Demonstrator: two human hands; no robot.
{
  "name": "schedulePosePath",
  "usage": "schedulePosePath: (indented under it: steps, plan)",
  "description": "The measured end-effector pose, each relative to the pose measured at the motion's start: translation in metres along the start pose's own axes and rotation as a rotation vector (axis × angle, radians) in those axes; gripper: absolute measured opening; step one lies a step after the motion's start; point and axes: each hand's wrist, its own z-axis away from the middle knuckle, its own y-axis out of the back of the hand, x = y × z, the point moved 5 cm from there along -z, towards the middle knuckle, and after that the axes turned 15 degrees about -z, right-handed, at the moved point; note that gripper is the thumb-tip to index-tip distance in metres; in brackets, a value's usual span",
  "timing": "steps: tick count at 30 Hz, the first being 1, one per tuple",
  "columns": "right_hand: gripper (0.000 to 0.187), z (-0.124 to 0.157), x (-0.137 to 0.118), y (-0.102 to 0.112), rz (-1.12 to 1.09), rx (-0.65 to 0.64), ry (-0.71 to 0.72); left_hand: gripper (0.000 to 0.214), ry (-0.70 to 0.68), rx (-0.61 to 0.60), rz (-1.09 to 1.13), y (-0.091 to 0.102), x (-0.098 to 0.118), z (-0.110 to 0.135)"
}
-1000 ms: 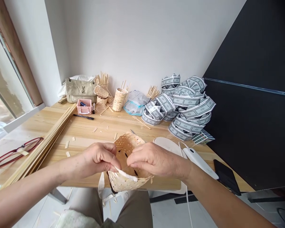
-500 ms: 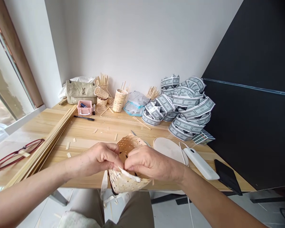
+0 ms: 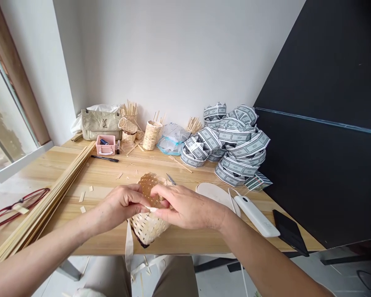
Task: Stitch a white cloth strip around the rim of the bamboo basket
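Note:
A woven bamboo basket [image 3: 148, 229] lies tilted near the front edge of the table, its opening toward the back and its dark-edged bottom corner toward me. A white cloth strip [image 3: 129, 247] runs along its rim, one length hanging down below the table edge. My left hand [image 3: 123, 204] is closed at the rim, pinching the strip between thumb and forefinger. Just to the right, my right hand [image 3: 184, 206] pinches the same strip between thumb and fingers, its forefinger reaching over the rim. Both hands partly hide the rim.
Long bamboo strips [image 3: 60, 181] and red-framed glasses [image 3: 21, 208] lie at left. Behind stand a handbag [image 3: 102, 123], a pink box [image 3: 105, 145] and small woven baskets [image 3: 152, 135]. At right are stacked patterned paper bands [image 3: 235, 144], a white device [image 3: 256, 215] and a phone [image 3: 290, 231].
My right hand has turned, its forefinger now lifted over the rim. The basket has tipped and shifted left in view. The strip's loose end above the rim is now between my fingers.

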Motion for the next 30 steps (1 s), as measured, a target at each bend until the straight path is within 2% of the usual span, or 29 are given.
schedulePosePath:
  steps: [4, 7, 11, 16, 18, 22, 24, 28, 30]
  plan:
    - [0.030, -0.005, -0.003, -0.004, 0.031, 0.060, 0.045, 0.021, 0.014, 0.108, 0.006, 0.003, -0.004, 0.001]
    - [0.040, -0.009, -0.007, -0.010, 0.068, 0.068, 0.120, 0.019, 0.010, 0.129, 0.052, 0.003, -0.004, 0.001]
    - [0.051, -0.009, -0.014, -0.016, 0.264, 0.080, 0.216, 0.017, 0.033, 0.189, 0.062, 0.003, -0.007, 0.001]
    - [0.054, -0.005, -0.020, -0.018, 0.522, 0.122, 0.322, 0.016, 0.118, 0.299, -0.083, 0.003, -0.016, 0.006]
    - [0.048, -0.002, -0.023, -0.015, 0.564, 0.235, 0.350, 0.016, 0.120, 0.345, -0.138, 0.005, -0.017, 0.008]
    - [0.017, 0.004, -0.033, -0.015, 0.631, 0.506, 0.490, 0.022, 0.077, 0.355, -0.175, 0.006, -0.016, 0.010]
    - [0.020, 0.004, -0.034, -0.020, 0.638, 0.540, 0.593, 0.022, 0.059, 0.351, -0.163, 0.005, -0.017, 0.011]
    - [0.024, 0.001, -0.034, -0.030, 0.596, 0.579, 0.676, 0.021, 0.011, 0.387, -0.162, 0.002, -0.020, 0.014]
    - [0.025, 0.001, -0.040, -0.041, 0.535, 0.595, 0.771, 0.022, 0.003, 0.400, -0.175, 0.000, -0.022, 0.015]
